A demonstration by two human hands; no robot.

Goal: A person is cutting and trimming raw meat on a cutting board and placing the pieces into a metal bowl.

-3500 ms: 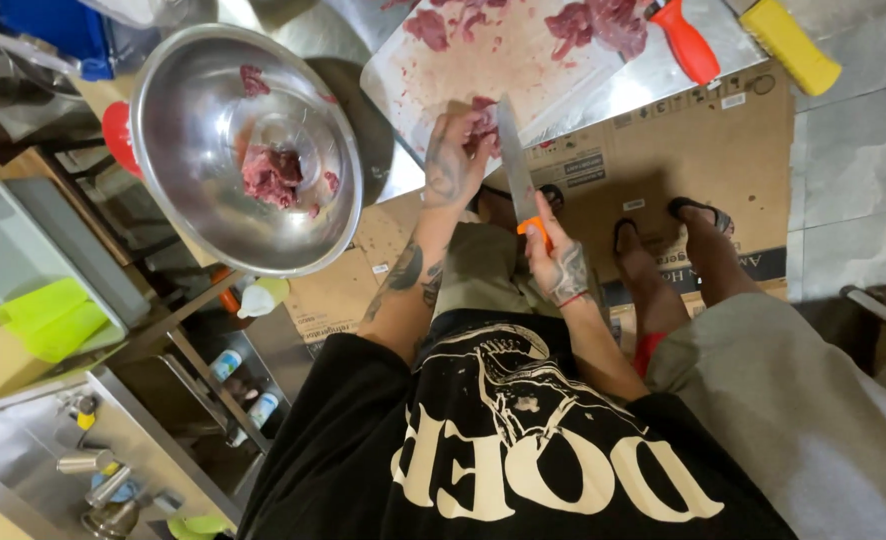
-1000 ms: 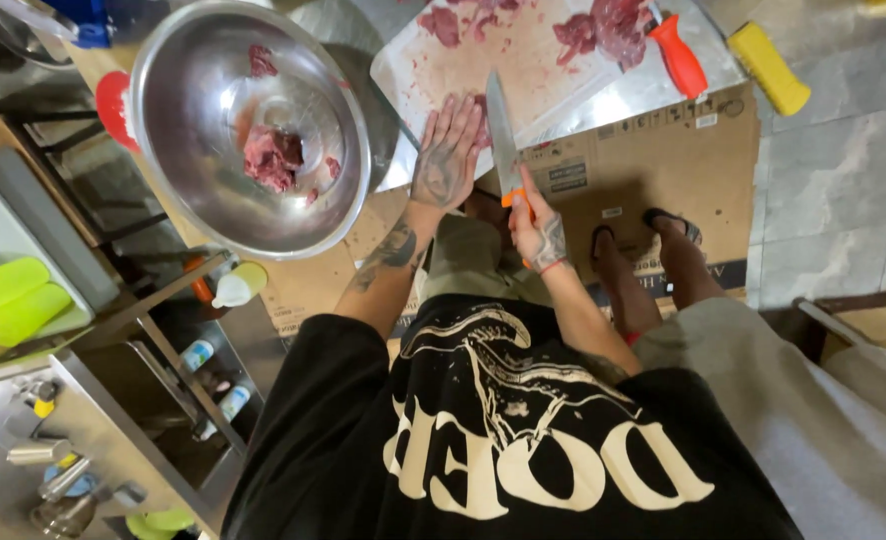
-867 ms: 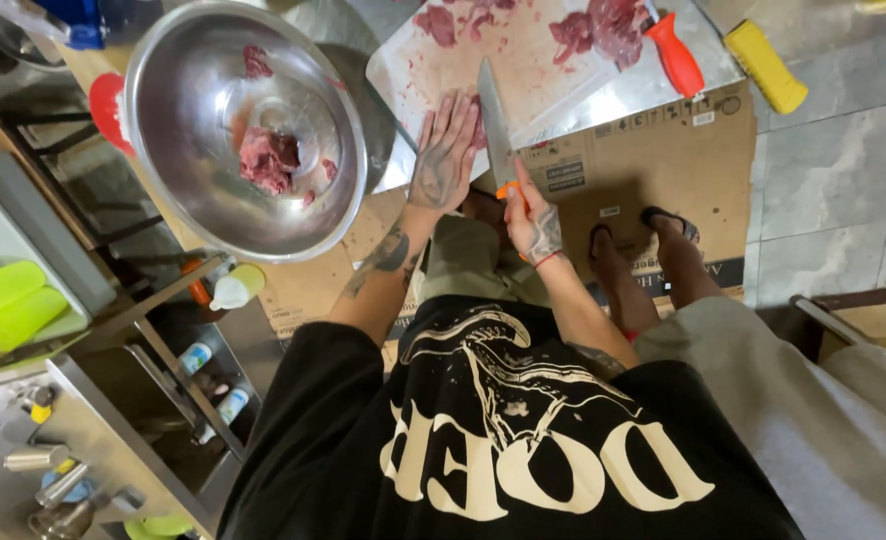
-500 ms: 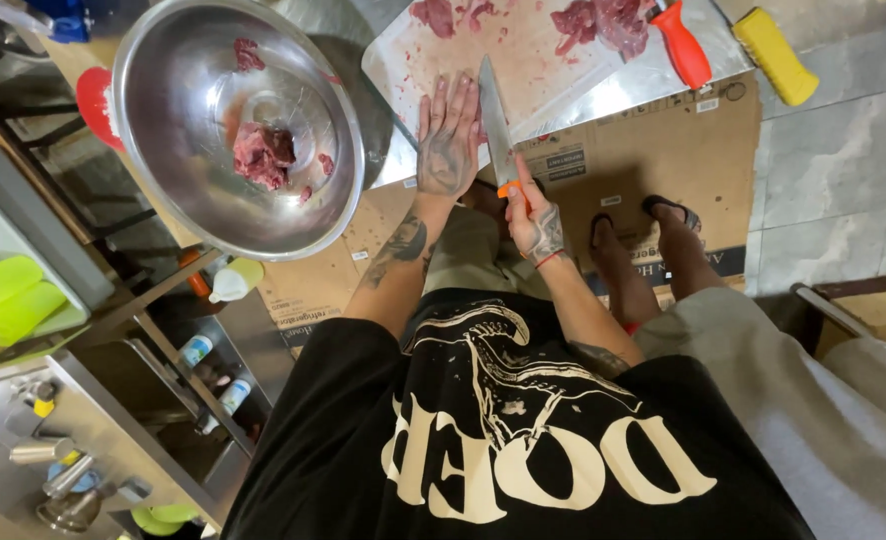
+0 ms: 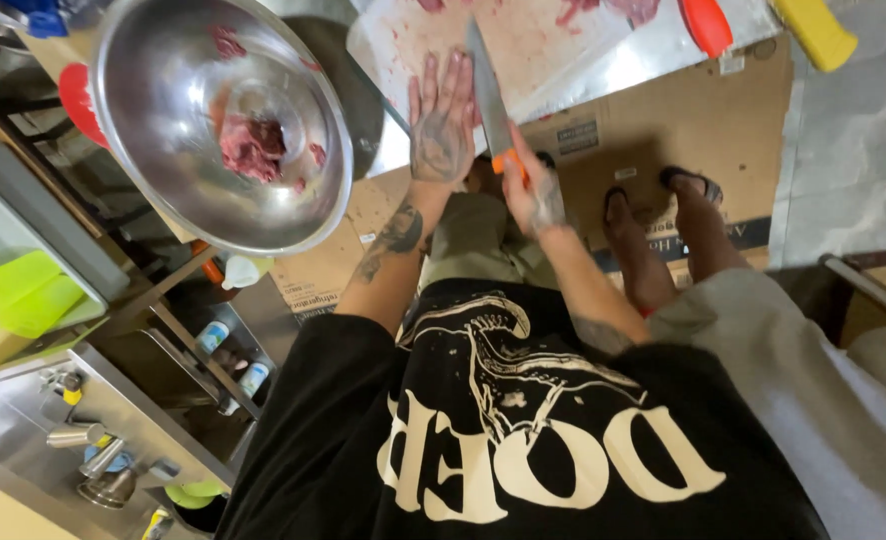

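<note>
Right hand (image 5: 531,192) grips the orange-handled knife (image 5: 490,92), blade lying on the stained cutting board (image 5: 523,40). Left hand (image 5: 441,125) rests flat beside the blade, fingers spread. Steel bowl (image 5: 163,150) holds raw meat (image 5: 251,147).

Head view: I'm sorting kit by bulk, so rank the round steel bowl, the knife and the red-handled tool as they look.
1. Round steel bowl, largest, though nearer the camera.
2. Orange-handled knife in the right hand.
3. Red-handled tool, cut off by the frame, so unsure.
</note>
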